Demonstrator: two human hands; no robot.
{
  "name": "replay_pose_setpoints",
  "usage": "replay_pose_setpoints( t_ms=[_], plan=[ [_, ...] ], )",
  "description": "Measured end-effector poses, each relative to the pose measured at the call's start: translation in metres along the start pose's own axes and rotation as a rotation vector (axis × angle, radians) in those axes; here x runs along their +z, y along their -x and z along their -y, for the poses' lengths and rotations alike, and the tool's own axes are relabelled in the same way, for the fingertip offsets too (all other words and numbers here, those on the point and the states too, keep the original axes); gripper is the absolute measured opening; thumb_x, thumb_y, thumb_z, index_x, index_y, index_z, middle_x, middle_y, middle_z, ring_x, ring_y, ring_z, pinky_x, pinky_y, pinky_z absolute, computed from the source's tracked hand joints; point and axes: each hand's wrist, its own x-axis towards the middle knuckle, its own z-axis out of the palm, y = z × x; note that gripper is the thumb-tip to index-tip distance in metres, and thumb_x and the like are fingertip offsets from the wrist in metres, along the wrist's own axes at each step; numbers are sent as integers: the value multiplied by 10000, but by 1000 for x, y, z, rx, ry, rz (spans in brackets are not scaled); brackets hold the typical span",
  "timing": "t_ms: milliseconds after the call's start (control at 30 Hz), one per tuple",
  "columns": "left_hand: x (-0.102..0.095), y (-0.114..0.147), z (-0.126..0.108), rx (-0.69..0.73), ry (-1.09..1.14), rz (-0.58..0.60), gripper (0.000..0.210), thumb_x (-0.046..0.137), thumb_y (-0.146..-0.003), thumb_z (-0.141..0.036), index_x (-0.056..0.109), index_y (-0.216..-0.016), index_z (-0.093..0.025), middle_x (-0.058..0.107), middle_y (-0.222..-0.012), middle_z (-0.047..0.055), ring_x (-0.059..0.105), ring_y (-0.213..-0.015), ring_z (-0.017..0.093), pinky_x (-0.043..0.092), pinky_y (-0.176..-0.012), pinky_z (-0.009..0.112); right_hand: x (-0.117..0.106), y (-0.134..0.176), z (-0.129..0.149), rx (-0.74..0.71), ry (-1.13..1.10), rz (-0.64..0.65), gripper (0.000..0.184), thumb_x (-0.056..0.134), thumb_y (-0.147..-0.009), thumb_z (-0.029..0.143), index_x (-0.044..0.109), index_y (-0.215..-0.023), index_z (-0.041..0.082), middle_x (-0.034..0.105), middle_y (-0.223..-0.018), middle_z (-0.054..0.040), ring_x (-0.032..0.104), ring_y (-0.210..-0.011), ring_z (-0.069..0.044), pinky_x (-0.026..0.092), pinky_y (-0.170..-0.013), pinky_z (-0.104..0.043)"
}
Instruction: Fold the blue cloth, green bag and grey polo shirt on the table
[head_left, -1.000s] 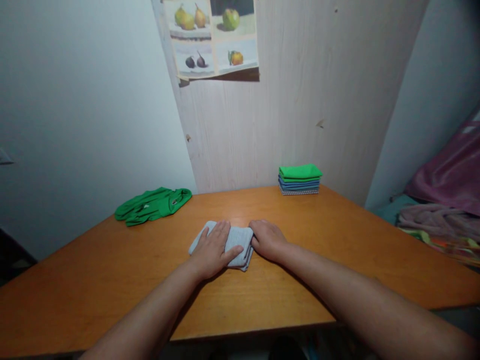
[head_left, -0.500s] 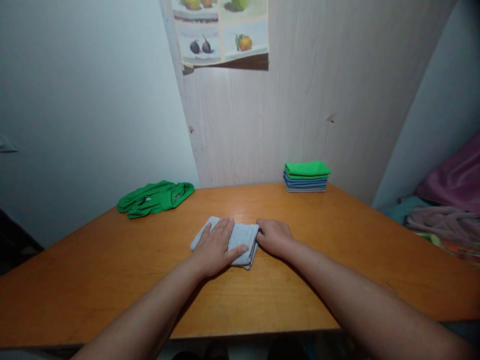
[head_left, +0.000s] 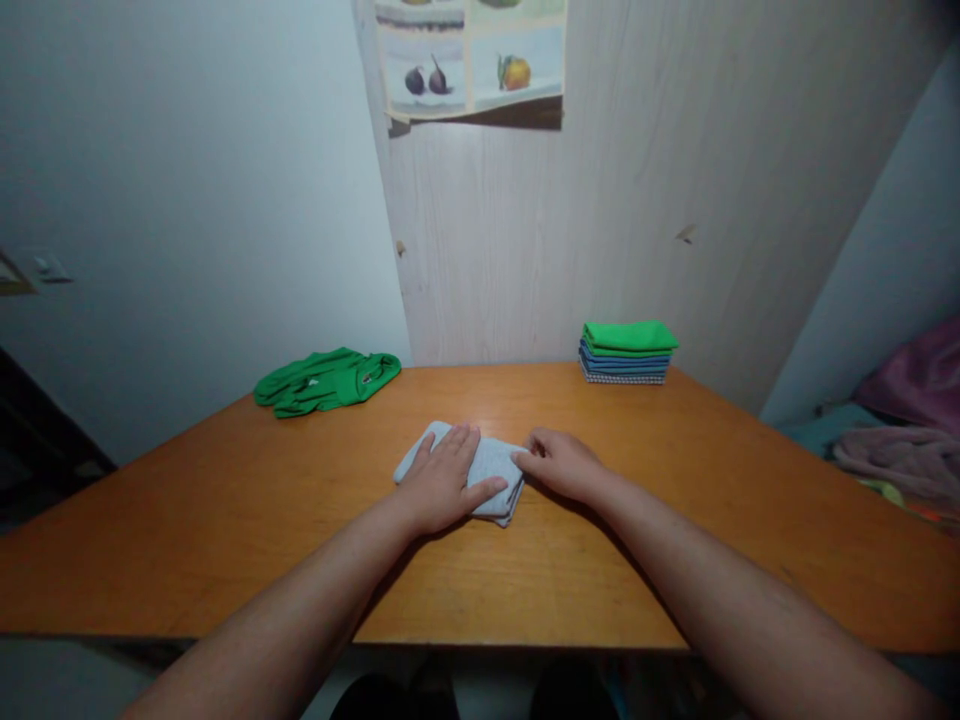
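Note:
A light grey folded cloth (head_left: 495, 460) lies on the wooden table in front of me, its layers visible along the right edge. My left hand (head_left: 446, 485) rests flat over its middle, fingers stretched out and thumb spread to the right. At the cloth's right far corner is my right hand (head_left: 559, 463), fingers curled, with the thumb on the top of the corner. Part of the cloth is hidden under my left hand.
At the back left of the table (head_left: 555, 590) lies a crumpled green garment (head_left: 330, 383). A neat stack of folded cloths (head_left: 628, 353), bright green over blue and checked, stands at the back right. Beyond the right edge are heaped fabrics (head_left: 900, 455).
My right hand's grip at the cloth's right edge has loosened, its thumb now showing on top of the corner. My left hand stays flat. The view has shifted slightly.

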Motion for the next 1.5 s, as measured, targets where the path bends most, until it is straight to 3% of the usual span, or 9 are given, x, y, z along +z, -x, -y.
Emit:
replay_pose_setpoints(
  t_ms=[100,267,400,567,933,1033,1200,1333,1500],
  plan=[
    [-2,-1,0,2,13,18,924,262,-932,-774,223,-1610,-148,185,-1670,128,132,-1556,281,40,-1240,507,-1,4,4,-80,43,-114,259,595,-903,468,657,-910,216,692,-852,-30,595,-745,-173,345,-609,-277],
    [-4,-3,0,-26,50,70,760,131,-1014,-637,217,-1613,-177,178,-1674,97,109,-1561,232,32,-1239,487,-5,17,11,-440,-18,-339,171,610,-921,364,643,-876,202,657,-884,-47,577,-869,-197,402,-771,-313],
    [-4,-4,1,-22,61,80,702,135,-1034,-571,224,-1611,-181,179,-1675,97,98,-1561,229,46,-1236,495,-5,29,23,-625,-49,-202,174,626,-916,340,616,-805,206,614,-804,-28,541,-777,-177,387,-700,-298],
    [-1,-5,3,-16,53,71,723,179,-1027,-592,218,-1611,-168,180,-1675,113,91,-1562,250,50,-1233,509,-4,36,26,-656,24,31,171,594,-930,280,601,-779,199,621,-784,-22,521,-724,-157,362,-672,-287],
    [-2,-6,5,-35,223,43,706,316,-1006,-585,308,-1581,-174,240,-1660,125,140,-1554,271,21,-1231,530,1,46,27,-772,135,-138,290,642,-903,493,642,-943,206,631,-939,-59,526,-893,-221,349,-783,-354],
    [-7,-9,14,-47,515,-43,624,419,-980,-552,485,-1482,-187,402,-1595,124,300,-1503,280,141,-1232,470,4,50,32,-785,261,-124,224,600,-937,431,645,-949,212,632,-969,-69,514,-940,-238,333,-818,-373],
    [-15,-15,52,-208,1014,-454,388,563,-897,-501,717,-1077,-194,718,-1122,99,651,-1060,241,492,-916,331,1,53,37,-744,392,-97,142,581,-938,344,633,-918,213,625,-950,-65,503,-930,-235,327,-836,-377],
    [-12,-10,77,-337,1132,-592,251,645,-810,-416,659,-744,-175,662,-799,46,613,-795,178,470,-708,263,-8,53,33,-712,460,-65,66,607,-893,268,615,-859,211,625,-932,-64,506,-894,-229,333,-798,-364],
    [5,-4,81,-381,1225,-572,239,591,-821,-400,613,-759,-170,634,-721,27,563,-631,135,432,-601,241,-28,53,32,-626,413,31,75,655,-863,287,648,-870,212,651,-921,-64,559,-873,-225,385,-783,-351]
  ],
)
